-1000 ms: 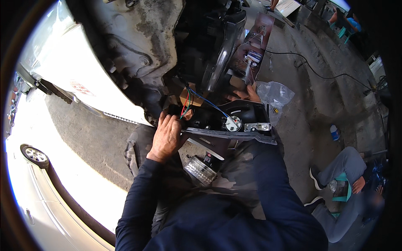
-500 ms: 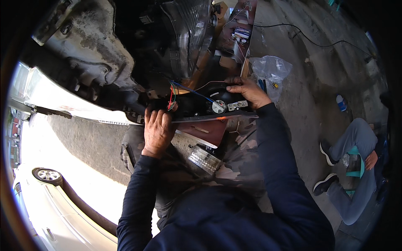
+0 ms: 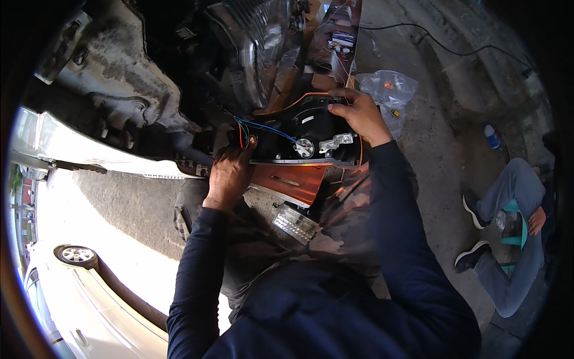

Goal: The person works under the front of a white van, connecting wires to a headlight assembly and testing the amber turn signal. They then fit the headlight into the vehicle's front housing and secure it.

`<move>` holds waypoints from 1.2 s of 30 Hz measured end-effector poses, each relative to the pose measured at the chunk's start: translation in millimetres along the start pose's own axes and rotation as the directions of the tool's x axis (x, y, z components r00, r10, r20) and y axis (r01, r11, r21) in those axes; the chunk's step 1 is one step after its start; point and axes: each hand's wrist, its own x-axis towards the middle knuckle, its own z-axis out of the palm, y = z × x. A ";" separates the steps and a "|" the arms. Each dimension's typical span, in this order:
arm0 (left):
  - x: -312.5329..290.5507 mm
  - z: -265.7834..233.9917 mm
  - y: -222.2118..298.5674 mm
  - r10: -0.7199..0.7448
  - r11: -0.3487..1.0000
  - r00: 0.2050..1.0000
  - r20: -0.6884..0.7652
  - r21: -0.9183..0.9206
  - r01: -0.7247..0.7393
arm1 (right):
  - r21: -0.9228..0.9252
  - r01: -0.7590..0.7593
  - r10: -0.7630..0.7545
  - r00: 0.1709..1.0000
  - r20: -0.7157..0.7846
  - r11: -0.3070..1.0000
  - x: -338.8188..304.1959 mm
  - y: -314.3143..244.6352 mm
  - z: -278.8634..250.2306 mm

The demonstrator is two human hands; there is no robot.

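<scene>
A black car lamp housing (image 3: 281, 128), its back side facing up, lies across both my hands above my lap. A round grey bulb socket (image 3: 304, 147) and a metal bracket (image 3: 336, 142) sit on its back. Blue, red and green wires (image 3: 242, 133) run to its left part. My left hand (image 3: 230, 176) is closed on the left end of the housing, fingertips by the wires. With thumb and fingers my right hand (image 3: 362, 116) grips the upper right edge, where a thin orange wire (image 3: 311, 94) meets the fingers.
Below the housing are a reddish panel (image 3: 284, 182) and a clear lamp (image 3: 295, 222). Open vehicle bodywork (image 3: 119, 78) stands at upper left, a large headlamp (image 3: 254, 54) beyond. A plastic bag (image 3: 388, 96) and a bottle (image 3: 491, 136) lie right, near a seated person (image 3: 508, 221).
An orange glow now falls on the panel and my trousers below the housing. The housing has tilted, showing more of its back, and my right hand has shifted slightly upward.
</scene>
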 end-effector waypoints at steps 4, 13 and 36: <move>12.0 7.9 -6.4 -0.054 0.991 0.995 0.083 -0.115 0.064 | -0.064 0.102 -0.107 0.991 -0.082 0.993 -14.3 -10.4 -1.3; -5.1 7.1 -13.5 -0.128 0.967 0.986 0.107 -0.208 0.148 | -0.240 0.329 -0.393 0.865 -0.311 0.913 -45.8 -7.3 36.4; 43.5 123.6 -143.8 -0.225 0.795 0.920 0.321 -0.485 0.364 | 0.051 0.001 0.013 0.960 -0.280 0.999 -52.8 25.7 73.0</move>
